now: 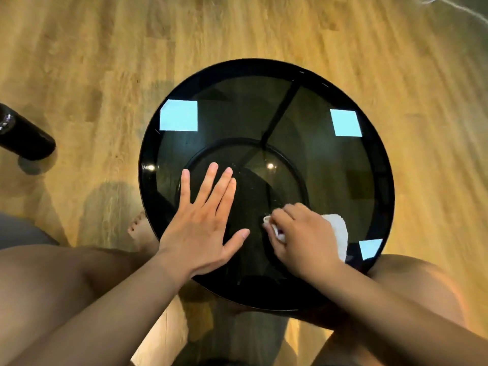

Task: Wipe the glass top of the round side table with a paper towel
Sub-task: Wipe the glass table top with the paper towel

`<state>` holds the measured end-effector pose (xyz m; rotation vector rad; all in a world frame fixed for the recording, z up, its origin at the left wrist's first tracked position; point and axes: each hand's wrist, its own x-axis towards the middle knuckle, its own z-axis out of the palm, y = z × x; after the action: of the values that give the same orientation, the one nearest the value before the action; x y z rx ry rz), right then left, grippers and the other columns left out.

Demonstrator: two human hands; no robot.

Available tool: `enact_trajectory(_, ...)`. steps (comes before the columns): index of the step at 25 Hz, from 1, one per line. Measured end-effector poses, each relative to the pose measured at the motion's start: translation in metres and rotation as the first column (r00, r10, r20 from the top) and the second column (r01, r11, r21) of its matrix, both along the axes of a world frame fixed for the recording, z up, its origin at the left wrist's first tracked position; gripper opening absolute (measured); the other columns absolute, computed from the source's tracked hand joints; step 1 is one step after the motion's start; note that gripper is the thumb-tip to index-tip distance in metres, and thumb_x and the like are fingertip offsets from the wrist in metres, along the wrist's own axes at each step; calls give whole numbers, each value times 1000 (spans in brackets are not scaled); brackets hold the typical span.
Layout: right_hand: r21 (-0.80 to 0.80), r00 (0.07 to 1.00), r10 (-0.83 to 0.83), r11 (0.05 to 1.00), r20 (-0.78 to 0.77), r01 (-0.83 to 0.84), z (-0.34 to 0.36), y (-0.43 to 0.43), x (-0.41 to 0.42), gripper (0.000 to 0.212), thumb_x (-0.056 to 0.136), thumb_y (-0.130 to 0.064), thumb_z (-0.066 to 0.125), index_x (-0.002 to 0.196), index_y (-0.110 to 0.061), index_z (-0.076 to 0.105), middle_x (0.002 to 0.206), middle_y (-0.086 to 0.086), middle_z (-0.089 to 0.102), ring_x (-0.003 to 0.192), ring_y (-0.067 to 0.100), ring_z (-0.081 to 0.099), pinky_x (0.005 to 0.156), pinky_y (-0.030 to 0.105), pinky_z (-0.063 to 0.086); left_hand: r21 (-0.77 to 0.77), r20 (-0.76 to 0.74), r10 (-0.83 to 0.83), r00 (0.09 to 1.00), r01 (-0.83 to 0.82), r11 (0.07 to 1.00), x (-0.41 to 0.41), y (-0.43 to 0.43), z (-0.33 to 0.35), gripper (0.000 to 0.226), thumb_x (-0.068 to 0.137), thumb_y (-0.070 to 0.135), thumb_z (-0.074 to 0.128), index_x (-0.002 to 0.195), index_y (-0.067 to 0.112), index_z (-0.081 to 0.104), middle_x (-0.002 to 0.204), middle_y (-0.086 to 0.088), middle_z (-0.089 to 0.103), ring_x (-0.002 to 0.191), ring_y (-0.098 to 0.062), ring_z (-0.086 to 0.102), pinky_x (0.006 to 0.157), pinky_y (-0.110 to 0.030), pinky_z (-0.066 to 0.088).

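as the right hand (298, 233) grips a bunched paper towel (336, 232) at five o'clock on the glass top (237, 112), the flat, spread left hand (203, 220) rests at seven — its palm could leave smears.

Setting: domestic interior, most likely a living room.
Floor: warm wood-look planks (105, 48), uncovered across the whole view.
Furniture: small round side table (384, 175), black rim, dark tinted glass top (237, 114); lower round shelf (285, 186) seen through the glass.
Reflections: pale square patches (179, 115) near the far-left, far-right and near-right edges of the glass, plus two small round glints; lamps or windows, cannot tell.
Occupant: seated close, bare knees (47, 281) at the table's near edge, bare foot (137, 228) on the planks beside its near-left edge.
Loose items: black cylindrical object (26, 136) on the floor well left of the table; white cord (467, 10) beyond its far-right edge.
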<state>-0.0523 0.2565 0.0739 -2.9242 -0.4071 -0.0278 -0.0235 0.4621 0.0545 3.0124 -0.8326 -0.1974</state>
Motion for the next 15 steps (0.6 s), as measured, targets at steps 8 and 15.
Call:
enact_trajectory(8, -74, 980, -142, 985, 136, 153, -14, 12, 173, 17, 96, -28, 47, 102, -15, 56, 92, 6, 62, 86, 29, 59, 62, 37, 41, -26, -5, -10, 1000, 10, 1000, 0, 1, -7, 85, 95, 60, 30, 153, -2, 21, 165, -19, 12, 153, -38, 3, 116, -71, 7)
enact_trajectory(15, -138, 924, -365, 915, 117, 379, -8, 21, 314, 28, 94, -15, 44, 118, -14, 58, 114, 14, 65, 102, 36, 62, 70, 35, 36, -36, -5, -10, 1000, 10, 999, 4, 1, -7, 81, 95, 58, 32, 154, 2, 24, 165, -15, 16, 153, -37, 5, 116, -71, 7)
